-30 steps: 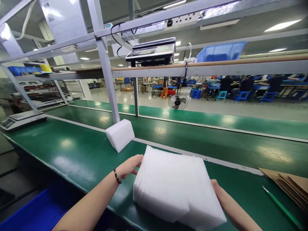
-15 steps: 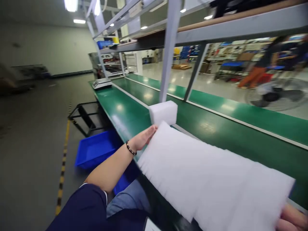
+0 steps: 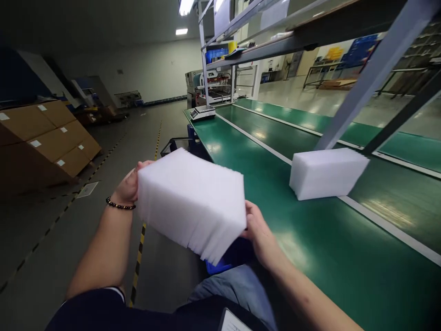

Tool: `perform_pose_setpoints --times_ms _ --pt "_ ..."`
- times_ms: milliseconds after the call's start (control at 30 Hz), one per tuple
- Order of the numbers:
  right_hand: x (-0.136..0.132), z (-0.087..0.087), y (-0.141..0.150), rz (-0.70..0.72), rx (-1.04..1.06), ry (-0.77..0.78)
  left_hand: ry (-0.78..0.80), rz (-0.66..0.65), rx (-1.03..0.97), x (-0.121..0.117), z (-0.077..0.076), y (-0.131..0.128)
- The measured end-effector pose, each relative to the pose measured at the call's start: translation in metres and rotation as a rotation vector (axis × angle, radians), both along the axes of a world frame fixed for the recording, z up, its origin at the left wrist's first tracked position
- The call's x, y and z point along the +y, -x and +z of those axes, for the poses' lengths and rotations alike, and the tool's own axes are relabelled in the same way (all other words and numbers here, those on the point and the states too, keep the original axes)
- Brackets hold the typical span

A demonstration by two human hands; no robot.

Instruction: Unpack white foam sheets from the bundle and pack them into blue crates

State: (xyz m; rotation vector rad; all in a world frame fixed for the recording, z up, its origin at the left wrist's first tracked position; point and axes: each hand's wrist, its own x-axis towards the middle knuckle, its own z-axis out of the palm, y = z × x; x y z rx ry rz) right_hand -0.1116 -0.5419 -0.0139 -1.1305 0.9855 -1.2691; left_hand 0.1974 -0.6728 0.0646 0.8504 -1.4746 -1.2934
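A stack of white foam sheets (image 3: 193, 193) is held up in front of me, over the near edge of the green workbench (image 3: 255, 184). My left hand (image 3: 132, 183) presses against its left end, and my right hand (image 3: 257, 230) grips the right end, fingers partly hidden behind the foam. The sheets' lower edges are uneven. Another block of stacked white foam sheets (image 3: 325, 174) stands on the bench to the right, across a white strip.
A scale (image 3: 202, 113) sits at the bench's far left corner. Slanted posts (image 3: 375, 73) carry a shelf over the bench. Below, a blue bin (image 3: 218, 266) is partly visible by my legs. Stacked cardboard boxes (image 3: 51, 138) stand across the floor at left.
The foam stack has moved left off the bench, squeezed shorter between both hands. My view has turned left, and the second foam block now shows in full.
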Motion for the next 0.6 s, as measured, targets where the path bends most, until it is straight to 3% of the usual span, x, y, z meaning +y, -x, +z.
perform_pose_setpoints --times_ms 100,233,333,433,533,600 --pt "-0.036 -0.05 -0.035 0.056 -0.21 -0.147 -0.106 0.129 -0.102 -0.024 -0.054 -0.029" --pt "-0.064 -0.135 -0.05 -0.14 -0.234 -0.411 -0.374 0.093 -0.146 -0.059 -0.151 -0.024" --pt "-0.072 -0.188 -0.042 -0.3 -0.222 -0.598 -0.487 0.034 -0.145 -0.085 -0.227 0.004" --pt "-0.077 -0.227 -0.028 -0.419 -0.183 -0.72 -0.577 -0.041 -0.175 -0.11 -0.296 0.043" --pt "-0.082 -0.258 -0.016 -0.531 -0.129 -0.804 -0.654 -0.132 -0.253 -0.133 -0.349 0.085" --pt "-0.084 -0.275 -0.01 -0.597 -0.099 -0.84 -0.681 -0.189 -0.319 -0.144 -0.376 0.109"
